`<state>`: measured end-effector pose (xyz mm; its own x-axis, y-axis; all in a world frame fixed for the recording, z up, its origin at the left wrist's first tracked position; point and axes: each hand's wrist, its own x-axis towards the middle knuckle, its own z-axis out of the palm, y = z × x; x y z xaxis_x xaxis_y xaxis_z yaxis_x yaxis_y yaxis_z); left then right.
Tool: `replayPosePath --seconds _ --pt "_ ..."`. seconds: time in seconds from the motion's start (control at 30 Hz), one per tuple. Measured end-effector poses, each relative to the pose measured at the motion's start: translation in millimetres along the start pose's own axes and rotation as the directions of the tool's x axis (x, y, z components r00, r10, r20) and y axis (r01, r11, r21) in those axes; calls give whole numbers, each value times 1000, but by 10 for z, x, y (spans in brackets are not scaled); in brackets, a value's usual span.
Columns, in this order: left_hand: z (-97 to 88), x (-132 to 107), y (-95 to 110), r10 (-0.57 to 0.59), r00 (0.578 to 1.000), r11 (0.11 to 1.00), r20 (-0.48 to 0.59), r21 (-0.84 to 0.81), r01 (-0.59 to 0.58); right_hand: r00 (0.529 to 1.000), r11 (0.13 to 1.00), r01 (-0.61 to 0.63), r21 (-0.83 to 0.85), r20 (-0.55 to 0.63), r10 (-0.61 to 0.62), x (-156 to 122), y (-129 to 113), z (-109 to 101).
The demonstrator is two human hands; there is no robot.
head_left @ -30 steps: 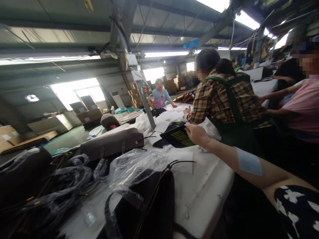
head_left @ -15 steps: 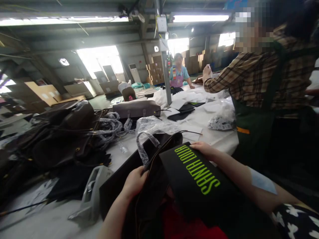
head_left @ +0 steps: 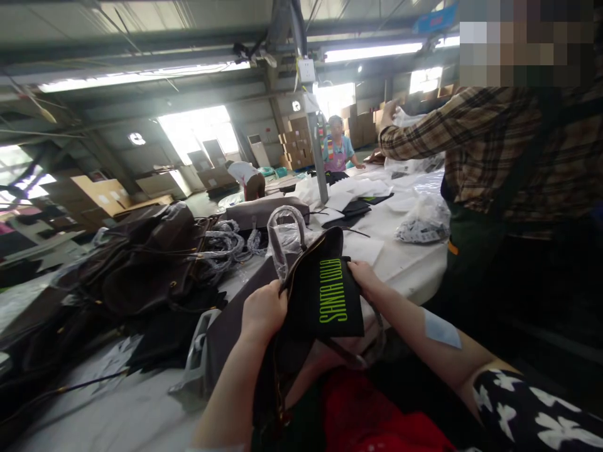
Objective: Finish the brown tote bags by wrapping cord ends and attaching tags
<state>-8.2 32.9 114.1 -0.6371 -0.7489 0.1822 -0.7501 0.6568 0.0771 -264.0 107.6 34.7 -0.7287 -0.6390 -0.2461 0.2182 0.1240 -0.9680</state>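
My left hand is closed on the zipped edge of a dark brown handbag, holding its mouth apart. One bag handle, wrapped in clear plastic, stands up just beyond that hand. My right hand grips the upper right edge of a black folded pouch with green "SANTA LOLA" lettering. The pouch lies at the bag's opening, its left part against the dark inside; how deep it reaches I cannot tell. Another strap of the bag hangs below the pouch.
A pile of dark bags covers the table's left side. A grey tape dispenser is beside the handbag. White sheets and a plastic bag of packets lie ahead, past a metal post. A co-worker in a plaid sleeve stands close on the right.
My right hand has brought the pouch left and upright to the bag's mouth. My left hand still grips the bag's edge, and the wrapped handle now stands higher.
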Motion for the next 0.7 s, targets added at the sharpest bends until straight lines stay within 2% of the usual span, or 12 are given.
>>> replayPosePath --seconds 0.1,0.2,0.27,0.37,0.43,0.5,0.6,0.7 --pt "162 -9 54 7 1000 999 22 -44 -6 1000 999 -26 46 -5 27 -62 52 -27" --pt "316 -39 150 20 1000 997 17 -77 -18 985 939 -138 316 147 95 -226 158 -80" --pt "394 -63 235 28 1000 995 4 -91 -28 939 847 -282 450 310 148 -370 242 -84" --pt "459 -96 370 58 998 993 -10 -99 -59 833 788 -479 386 483 270 -561 361 -8" --pt "461 -115 429 75 997 992 -4 -98 -75 802 775 -536 335 488 344 -634 426 80" --pt "424 -127 425 59 998 994 1 -92 -58 813 753 -554 354 424 399 -659 480 160" --pt "313 -130 298 -21 1000 996 -12 -87 19 804 680 -593 431 352 479 -650 553 226" --pt "208 -140 184 -68 997 995 -27 -75 66 823 666 -568 483 332 460 -644 626 274"
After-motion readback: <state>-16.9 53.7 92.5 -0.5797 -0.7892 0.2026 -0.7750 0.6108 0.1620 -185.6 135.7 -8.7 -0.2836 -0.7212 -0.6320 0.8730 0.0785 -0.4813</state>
